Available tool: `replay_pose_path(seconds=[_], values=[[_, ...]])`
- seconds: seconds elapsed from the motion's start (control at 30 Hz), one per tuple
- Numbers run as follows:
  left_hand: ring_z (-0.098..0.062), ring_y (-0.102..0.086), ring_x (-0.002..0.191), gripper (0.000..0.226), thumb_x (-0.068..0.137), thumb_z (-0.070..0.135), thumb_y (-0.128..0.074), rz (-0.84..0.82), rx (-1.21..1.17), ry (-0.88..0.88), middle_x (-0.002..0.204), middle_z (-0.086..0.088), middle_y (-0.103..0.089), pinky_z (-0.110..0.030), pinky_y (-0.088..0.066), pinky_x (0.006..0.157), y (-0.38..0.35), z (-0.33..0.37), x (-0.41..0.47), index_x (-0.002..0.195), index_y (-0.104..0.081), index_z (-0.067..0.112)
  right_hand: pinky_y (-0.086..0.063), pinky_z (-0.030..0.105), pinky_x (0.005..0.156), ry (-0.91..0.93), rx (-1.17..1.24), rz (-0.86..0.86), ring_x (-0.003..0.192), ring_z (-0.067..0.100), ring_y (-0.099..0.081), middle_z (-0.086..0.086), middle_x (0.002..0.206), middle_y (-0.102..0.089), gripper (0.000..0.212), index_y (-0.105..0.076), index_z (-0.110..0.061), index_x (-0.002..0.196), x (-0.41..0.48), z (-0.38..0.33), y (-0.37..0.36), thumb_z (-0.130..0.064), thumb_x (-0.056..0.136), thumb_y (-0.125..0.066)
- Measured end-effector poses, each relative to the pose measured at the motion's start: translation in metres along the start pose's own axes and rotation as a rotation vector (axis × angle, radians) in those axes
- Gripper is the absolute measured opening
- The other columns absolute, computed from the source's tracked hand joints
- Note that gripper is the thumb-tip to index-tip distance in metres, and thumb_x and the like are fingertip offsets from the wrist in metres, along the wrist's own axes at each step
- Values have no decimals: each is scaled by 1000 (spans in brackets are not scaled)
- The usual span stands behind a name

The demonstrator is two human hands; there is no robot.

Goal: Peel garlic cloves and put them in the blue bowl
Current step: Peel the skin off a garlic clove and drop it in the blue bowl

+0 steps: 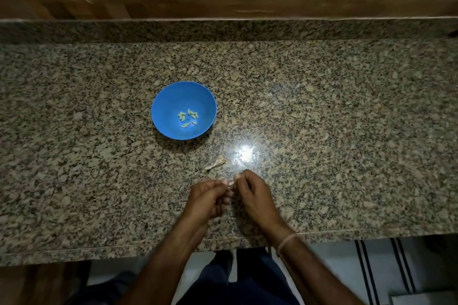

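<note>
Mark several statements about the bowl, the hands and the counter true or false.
1. The blue bowl holds several peeled cloves. True.
2. The left hand and right hand pinch one small garlic clove between them. True.
3. The bowl stands right of the hands. False: it stands beyond them, to the left.
4. The peel scrap lies in the bowl. False: it lies on the counter, just beyond the hands.

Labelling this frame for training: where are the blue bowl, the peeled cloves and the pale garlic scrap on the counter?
blue bowl (168, 99): head view, bare inner wall, upper left.
peeled cloves (181, 116): head view, leftmost clove in the bowl.
pale garlic scrap (215, 164): head view, its middle.
</note>
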State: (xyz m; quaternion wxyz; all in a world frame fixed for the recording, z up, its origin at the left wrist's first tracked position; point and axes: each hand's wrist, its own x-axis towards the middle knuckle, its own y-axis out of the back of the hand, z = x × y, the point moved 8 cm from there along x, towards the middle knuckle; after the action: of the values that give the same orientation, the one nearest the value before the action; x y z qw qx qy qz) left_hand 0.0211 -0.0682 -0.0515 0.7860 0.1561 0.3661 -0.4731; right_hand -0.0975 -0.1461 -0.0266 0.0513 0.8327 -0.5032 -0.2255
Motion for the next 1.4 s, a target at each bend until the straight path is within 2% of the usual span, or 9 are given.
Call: replay_pose_path(seconds=[0.17,0.27,0.33,0.4,0.57,0.8,0.93,1.13,1.4], values=[[-10,-61,64,23,101,23,-66,131,-14,-97,73,-4,-73,-25,-48,59,4,5,3,93,-77,4,-32,25,54,145,-182,1,55,5,-42,-9,60,-46,32,-50,-20,75,18,6,12,-25,106,-57],[-11,-67,66,20,99,26,-69,224,162,-232,74,-2,-76,-28,-53,63,5,17,1,88,-78,13,-48,33,65,188,-229,19,73,6,-58,-10,77,-63,23,-66,-22,86,18,11,16,-37,101,-57],[-11,-70,67,19,98,28,-70,268,267,-289,72,1,-75,-32,-57,66,5,22,3,84,-78,18,-54,31,77,215,-167,28,90,7,-66,-13,94,-71,16,-74,-22,100,16,5,19,-33,99,-62],[-11,-73,71,19,98,29,-69,248,310,-324,73,3,-76,-35,-60,70,3,24,4,84,-79,21,-58,29,79,151,0,-22,90,9,-72,-9,93,-76,8,-76,-18,101,16,4,14,-17,97,-70],[-11,-72,74,17,100,23,-65,201,371,-377,78,5,-75,-39,-61,70,-1,19,5,88,-78,23,-60,53,79,4,136,-58,81,23,-74,2,82,-77,9,-76,-16,87,25,17,15,-9,92,-74],[3,-63,101,21,96,17,-70,289,502,-515,114,16,-66,-15,-54,78,-6,30,-4,114,-73,26,-59,47,82,5,167,-107,88,26,-72,4,87,-75,5,-75,-13,91,23,13,16,-15,95,-74],[2,-66,103,15,98,19,-67,273,427,-487,105,19,-74,-34,-59,87,-5,30,-1,105,-78,28,-59,48,83,1,160,-112,89,25,-72,3,88,-76,5,-76,-13,92,23,15,18,-17,95,-75],[4,-68,94,18,92,16,-75,217,434,-421,98,23,-74,-38,-62,83,-4,30,1,98,-77,33,-59,56,83,-63,181,-91,87,32,-72,6,88,-76,9,-75,-13,93,21,23,16,-22,95,-74],[-9,-58,94,15,87,26,-80,406,910,-629,97,17,-68,-33,-50,71,-5,53,-19,98,-75,36,-62,44,84,-47,255,-109,90,34,-72,10,92,-76,6,-75,-13,98,19,17,10,-18,94,-77]])
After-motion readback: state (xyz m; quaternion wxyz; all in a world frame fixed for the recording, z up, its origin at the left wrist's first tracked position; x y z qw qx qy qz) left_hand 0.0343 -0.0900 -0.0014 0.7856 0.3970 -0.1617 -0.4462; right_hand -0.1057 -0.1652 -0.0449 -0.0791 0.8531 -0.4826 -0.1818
